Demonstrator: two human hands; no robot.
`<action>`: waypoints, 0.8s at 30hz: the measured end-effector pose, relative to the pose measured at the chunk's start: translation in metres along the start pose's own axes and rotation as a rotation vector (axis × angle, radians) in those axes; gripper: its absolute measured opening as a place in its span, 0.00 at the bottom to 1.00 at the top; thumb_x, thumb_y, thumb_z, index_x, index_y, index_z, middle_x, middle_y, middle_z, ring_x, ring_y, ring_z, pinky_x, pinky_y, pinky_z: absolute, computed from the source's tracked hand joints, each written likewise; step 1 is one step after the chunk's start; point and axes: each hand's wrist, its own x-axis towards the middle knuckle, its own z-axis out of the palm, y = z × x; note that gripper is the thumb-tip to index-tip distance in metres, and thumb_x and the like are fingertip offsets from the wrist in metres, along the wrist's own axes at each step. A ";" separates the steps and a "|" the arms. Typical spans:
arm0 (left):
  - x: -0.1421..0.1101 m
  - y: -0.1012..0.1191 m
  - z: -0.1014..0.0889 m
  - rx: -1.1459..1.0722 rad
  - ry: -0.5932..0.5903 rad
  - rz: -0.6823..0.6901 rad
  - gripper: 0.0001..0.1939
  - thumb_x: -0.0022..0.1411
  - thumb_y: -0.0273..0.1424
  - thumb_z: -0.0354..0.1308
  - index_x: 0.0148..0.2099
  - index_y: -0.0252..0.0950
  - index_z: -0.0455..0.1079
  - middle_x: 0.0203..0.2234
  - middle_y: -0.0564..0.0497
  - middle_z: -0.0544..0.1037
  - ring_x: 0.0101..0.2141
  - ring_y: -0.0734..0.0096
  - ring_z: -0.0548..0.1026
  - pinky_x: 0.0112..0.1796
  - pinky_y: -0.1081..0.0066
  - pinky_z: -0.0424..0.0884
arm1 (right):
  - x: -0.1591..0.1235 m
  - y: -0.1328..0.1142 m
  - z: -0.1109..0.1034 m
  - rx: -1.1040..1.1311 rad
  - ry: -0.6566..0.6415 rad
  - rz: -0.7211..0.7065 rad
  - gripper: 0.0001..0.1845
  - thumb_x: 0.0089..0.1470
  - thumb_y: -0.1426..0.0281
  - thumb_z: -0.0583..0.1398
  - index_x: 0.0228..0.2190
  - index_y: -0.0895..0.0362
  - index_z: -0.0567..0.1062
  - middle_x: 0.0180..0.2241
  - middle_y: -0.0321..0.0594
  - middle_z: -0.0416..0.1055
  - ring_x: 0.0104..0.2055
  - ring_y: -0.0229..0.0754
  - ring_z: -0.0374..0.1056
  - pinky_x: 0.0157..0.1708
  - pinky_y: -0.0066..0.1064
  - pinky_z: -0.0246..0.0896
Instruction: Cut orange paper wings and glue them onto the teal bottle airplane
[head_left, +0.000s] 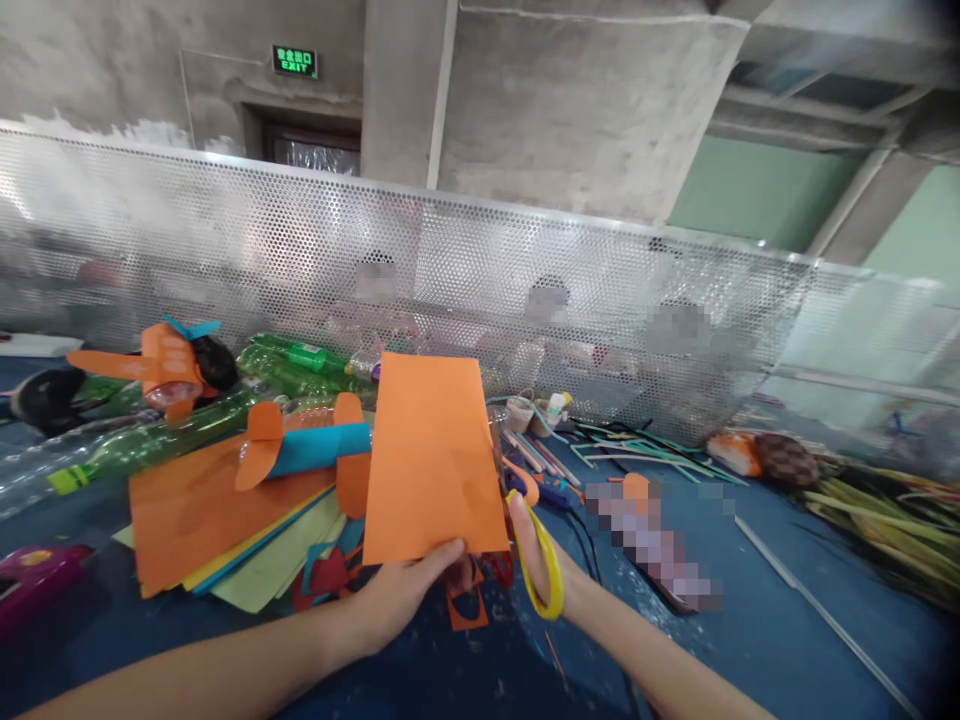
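An orange sheet of paper (435, 455) is held up in front of me, pinched at its lower edge by my left hand (416, 585), thumb on the near side. My right hand (536, 550) grips yellow-handled scissors (553, 590) at the sheet's right edge; their blades are mostly hidden, so I cannot tell whether they touch the paper. Left of the sheet lies a blue paper tube with orange paper pieces (319, 450). Beneath my left hand are red, blue and orange paper scraps (326, 572) and an orange offcut with a round hole (470, 608).
Stacked coloured paper (187, 500), green plastic bottles (169, 435) and an orange paper-covered bottle model (169, 360) lie left. A blurred phone-like object (656, 550), straws (660, 450) and a thin rod (817, 610) lie right. A perforated metal screen (480, 260) stands behind; people show through it.
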 end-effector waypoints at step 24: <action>0.004 -0.007 -0.001 -0.091 0.013 -0.055 0.16 0.61 0.39 0.50 0.29 0.32 0.69 0.22 0.50 0.73 0.25 0.69 0.71 0.30 0.69 0.68 | 0.000 0.006 0.004 0.253 -0.087 0.042 0.31 0.53 0.45 0.47 0.34 0.57 0.75 0.29 0.43 0.75 0.37 0.50 0.71 0.39 0.37 0.65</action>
